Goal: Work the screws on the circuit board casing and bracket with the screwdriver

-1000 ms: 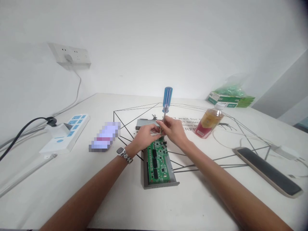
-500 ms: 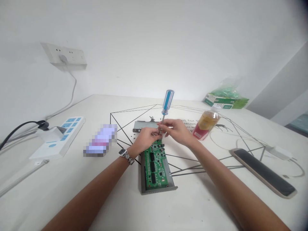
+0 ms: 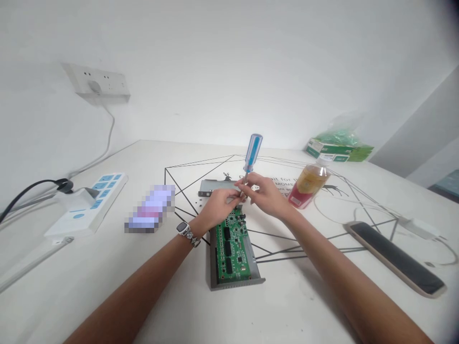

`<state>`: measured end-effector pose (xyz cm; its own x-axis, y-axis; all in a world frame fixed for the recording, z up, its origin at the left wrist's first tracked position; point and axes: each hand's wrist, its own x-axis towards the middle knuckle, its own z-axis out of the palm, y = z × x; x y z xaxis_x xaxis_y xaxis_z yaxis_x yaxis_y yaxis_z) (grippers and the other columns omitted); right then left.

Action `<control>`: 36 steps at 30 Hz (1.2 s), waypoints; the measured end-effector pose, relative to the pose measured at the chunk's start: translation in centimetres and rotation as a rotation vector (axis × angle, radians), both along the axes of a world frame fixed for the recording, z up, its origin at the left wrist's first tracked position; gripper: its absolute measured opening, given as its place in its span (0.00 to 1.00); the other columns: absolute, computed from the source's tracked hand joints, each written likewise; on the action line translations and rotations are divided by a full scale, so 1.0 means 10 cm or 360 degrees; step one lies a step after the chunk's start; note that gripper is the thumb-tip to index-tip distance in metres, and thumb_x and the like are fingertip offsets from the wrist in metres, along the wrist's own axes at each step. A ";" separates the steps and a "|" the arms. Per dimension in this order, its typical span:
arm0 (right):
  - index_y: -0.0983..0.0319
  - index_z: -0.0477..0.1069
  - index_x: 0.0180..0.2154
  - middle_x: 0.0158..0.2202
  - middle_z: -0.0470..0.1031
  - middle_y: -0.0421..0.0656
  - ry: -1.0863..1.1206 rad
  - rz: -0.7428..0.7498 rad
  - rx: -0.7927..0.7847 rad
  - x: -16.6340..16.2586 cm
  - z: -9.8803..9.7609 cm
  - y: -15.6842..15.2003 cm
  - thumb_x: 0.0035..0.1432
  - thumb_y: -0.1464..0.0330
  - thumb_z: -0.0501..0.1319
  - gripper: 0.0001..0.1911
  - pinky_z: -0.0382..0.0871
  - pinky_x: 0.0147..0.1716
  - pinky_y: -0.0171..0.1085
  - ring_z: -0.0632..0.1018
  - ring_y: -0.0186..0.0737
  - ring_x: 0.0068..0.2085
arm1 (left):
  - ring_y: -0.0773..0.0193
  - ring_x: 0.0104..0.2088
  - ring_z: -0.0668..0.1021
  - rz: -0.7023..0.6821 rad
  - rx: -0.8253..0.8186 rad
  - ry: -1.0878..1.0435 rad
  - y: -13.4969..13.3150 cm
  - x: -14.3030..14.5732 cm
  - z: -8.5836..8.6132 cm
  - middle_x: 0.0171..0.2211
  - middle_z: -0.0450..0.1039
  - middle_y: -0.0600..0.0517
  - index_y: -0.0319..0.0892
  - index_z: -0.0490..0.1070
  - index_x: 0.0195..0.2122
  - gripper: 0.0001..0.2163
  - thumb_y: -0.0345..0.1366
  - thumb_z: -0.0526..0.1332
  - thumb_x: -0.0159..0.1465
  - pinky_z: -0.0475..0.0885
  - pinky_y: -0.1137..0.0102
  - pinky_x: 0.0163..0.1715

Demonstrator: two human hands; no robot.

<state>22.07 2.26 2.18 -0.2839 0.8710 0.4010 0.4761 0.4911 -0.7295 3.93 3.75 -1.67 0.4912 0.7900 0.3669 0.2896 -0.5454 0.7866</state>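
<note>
Screwdriver (image 3: 252, 154): blue clear handle, nearly upright and tilted right, shaft down at the far end of the circuit board (image 3: 231, 241)
Right hand (image 3: 264, 193): fingers closed around the lower shaft
Left hand (image 3: 216, 206): fingers pinched at the tip of the shaft, just beside the right hand; what they pinch cannot be made out; wristwatch (image 3: 185, 231) on the wrist
Circuit board: green, seated in a grey metal tray (image 3: 234, 281), mid-desk (image 3: 107, 267)
Grey cover (image 3: 211, 187): flat behind the hands
Bottle (image 3: 307, 187): right of the hands
Phone (image 3: 394, 257): far right
Power strip (image 3: 88, 205): left
</note>
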 end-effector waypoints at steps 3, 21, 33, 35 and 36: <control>0.60 0.75 0.30 0.35 0.78 0.44 0.0074 -0.0144 0.0027 -0.03 -0.02 0.01 0.63 0.57 0.64 0.15 0.72 0.33 0.41 0.77 0.41 0.33 | 0.54 0.45 0.82 0.0092 0.0070 -0.0007 -0.02 0.04 -0.01 0.43 0.82 0.48 0.41 0.79 0.45 0.10 0.38 0.62 0.67 0.75 0.62 0.47; 0.60 0.70 0.26 0.27 0.75 0.41 0.0178 -0.0410 0.0074 -0.13 -0.05 0.01 0.57 0.56 0.69 0.17 0.68 0.32 0.39 0.75 0.40 0.31 | 0.54 0.37 0.83 0.0199 -0.0100 -0.0219 -0.04 0.11 0.00 0.36 0.83 0.46 0.38 0.79 0.39 0.11 0.42 0.66 0.65 0.77 0.64 0.39; 0.60 0.70 0.29 0.31 0.78 0.44 0.0151 -0.0292 0.0075 -0.11 -0.08 0.03 0.61 0.60 0.66 0.13 0.73 0.34 0.42 0.78 0.42 0.33 | 0.54 0.40 0.83 0.0053 -0.0067 -0.0154 0.02 0.04 -0.01 0.39 0.83 0.44 0.37 0.79 0.39 0.13 0.41 0.60 0.69 0.77 0.62 0.44; 0.60 0.73 0.35 0.38 0.79 0.46 0.0217 -0.0267 0.0036 -0.09 -0.01 0.04 0.60 0.58 0.66 0.12 0.74 0.34 0.41 0.78 0.43 0.36 | 0.54 0.40 0.83 0.0040 -0.0091 -0.0155 0.00 0.06 -0.01 0.38 0.83 0.45 0.38 0.79 0.38 0.13 0.41 0.60 0.69 0.77 0.62 0.44; 0.60 0.75 0.41 0.43 0.80 0.47 0.0270 -0.0195 -0.0005 -0.08 0.05 0.04 0.61 0.57 0.66 0.14 0.74 0.35 0.41 0.78 0.44 0.39 | 0.54 0.40 0.83 0.0016 -0.0112 -0.0151 -0.01 0.06 0.00 0.38 0.83 0.45 0.38 0.80 0.38 0.13 0.42 0.59 0.70 0.77 0.62 0.45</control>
<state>21.28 2.64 2.69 -0.1040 0.8961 0.4315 0.4022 0.4347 -0.8058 4.54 3.65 -1.66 0.4484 0.8202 0.3552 0.2171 -0.4854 0.8469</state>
